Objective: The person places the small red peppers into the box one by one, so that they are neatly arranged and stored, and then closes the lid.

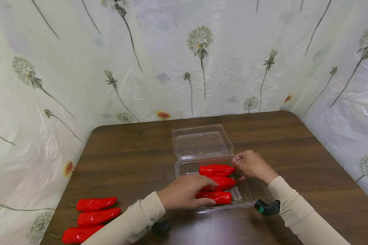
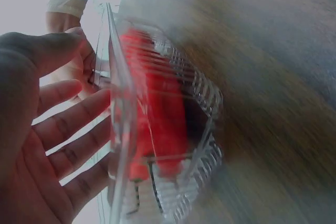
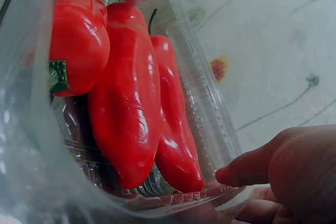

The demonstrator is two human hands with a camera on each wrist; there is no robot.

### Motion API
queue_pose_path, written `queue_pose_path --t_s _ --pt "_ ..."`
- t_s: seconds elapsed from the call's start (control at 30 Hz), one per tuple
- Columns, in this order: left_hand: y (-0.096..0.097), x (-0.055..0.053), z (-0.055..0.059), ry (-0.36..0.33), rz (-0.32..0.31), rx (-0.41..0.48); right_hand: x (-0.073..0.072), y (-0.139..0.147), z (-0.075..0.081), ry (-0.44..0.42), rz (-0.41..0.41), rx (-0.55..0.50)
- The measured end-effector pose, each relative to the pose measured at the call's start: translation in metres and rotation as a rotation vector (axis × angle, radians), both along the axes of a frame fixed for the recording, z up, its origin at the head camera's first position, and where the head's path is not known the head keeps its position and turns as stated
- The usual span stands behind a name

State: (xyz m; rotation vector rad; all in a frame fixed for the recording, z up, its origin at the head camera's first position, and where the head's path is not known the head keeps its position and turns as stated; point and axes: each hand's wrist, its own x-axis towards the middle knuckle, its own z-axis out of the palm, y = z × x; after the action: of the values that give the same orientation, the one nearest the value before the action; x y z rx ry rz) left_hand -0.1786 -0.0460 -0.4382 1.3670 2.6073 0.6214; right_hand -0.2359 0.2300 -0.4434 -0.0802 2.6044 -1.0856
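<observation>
Container (image 1: 242, 192) looks half-packed: three peppers (image 1: 222, 183) are placed inside, three loose peppers (image 1: 99, 216) left on bench (image 1: 128, 160) to its left, lid (image 1: 202, 141) unclosed, rim (image 1: 177, 169) pinched by right hand (image 1: 254, 165), left hand (image 1: 185, 192) held relaxed over it.

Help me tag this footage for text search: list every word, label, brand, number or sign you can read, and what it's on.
No text can be read in any view.
Left sleeve: faint dark marks near the cuff, too small to read; I cannot tell whether they are letters.
Red peppers, clear container, table, dark wristband: no legible text.
</observation>
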Motion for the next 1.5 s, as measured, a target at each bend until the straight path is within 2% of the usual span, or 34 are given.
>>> queue_pose_path --t_s 0.47,0.9,1.17,1.5 --pt "-0.042 0.002 0.003 -0.108 0.045 0.195 0.000 0.000 0.000 -0.009 -0.005 -0.012" --pt "-0.100 0.012 0.011 -0.132 0.177 0.323 0.002 0.000 0.003 -0.009 0.013 -0.006" --pt "-0.143 0.020 0.012 -0.103 0.282 0.318 0.000 -0.001 0.001 -0.001 0.008 -0.016" --pt "-0.194 0.029 0.007 -0.100 0.428 0.210 0.001 -0.002 0.002 -0.009 0.008 -0.010"
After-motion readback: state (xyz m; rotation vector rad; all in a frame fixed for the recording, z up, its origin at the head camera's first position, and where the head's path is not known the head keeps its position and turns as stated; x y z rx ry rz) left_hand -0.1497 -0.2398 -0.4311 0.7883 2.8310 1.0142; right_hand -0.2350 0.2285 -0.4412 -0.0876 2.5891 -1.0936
